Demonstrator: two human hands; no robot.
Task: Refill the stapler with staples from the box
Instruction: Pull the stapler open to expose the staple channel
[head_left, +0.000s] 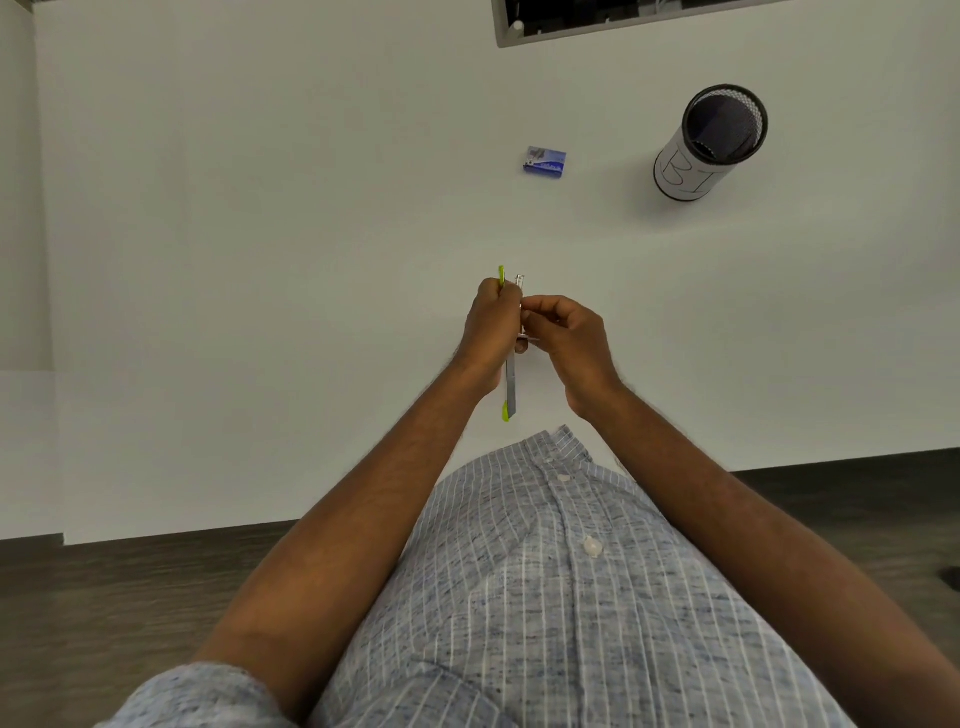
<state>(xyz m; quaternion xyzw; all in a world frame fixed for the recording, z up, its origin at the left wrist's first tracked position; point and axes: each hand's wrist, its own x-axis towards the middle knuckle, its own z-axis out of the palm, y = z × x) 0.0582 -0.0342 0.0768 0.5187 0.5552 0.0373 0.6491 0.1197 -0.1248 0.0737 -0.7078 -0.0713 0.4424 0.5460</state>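
- Your left hand (491, 325) grips the stapler (511, 382), its long axis running straight away from you.
- Your right hand (571, 338), pinched narrow, touches its rail; staples unclear.
- The box (544, 162) lies well beyond, on the table (260, 208).

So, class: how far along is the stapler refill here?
Done: the stapler is lifted off the table and swung open. In hand: the left hand holds it while the right hand pinches something small at its metal channel. Left: seating the staples, closing up. The staple box lies apart.
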